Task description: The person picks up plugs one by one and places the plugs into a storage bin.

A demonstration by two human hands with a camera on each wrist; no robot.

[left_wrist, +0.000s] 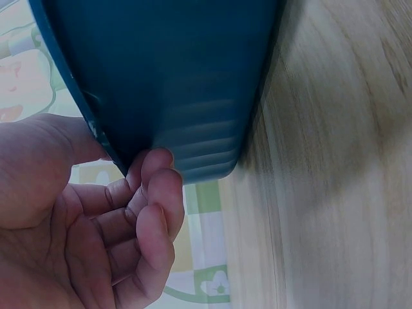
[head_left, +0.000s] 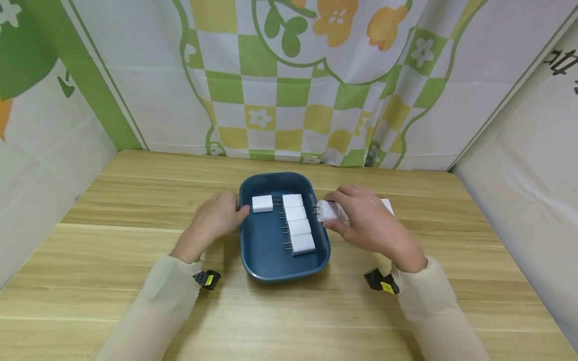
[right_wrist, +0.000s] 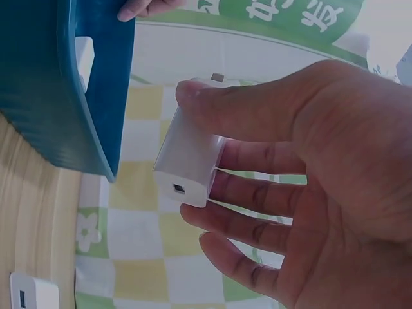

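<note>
White plug adapter [head_left: 331, 211] pinched in right hand [head_left: 369, 220], grip closed to adapter's width, beside right rim of blue tray [head_left: 264, 250]. Left hand [head_left: 217, 218] grips opposite rim. Four adapters [head_left: 299, 226] rowed in tray, fifth adapter [head_left: 262, 203] near upper left; another adapter [head_left: 387, 205] on desk [head_left: 135, 296]. Step: likely loading tray; next move seemingly calls for clearing rim, lowering gently. No brand legible; Chinese characters [right_wrist: 322, 17] on cloth, partly cut off; yellow label [head_left: 209, 280] unreadable.
</note>
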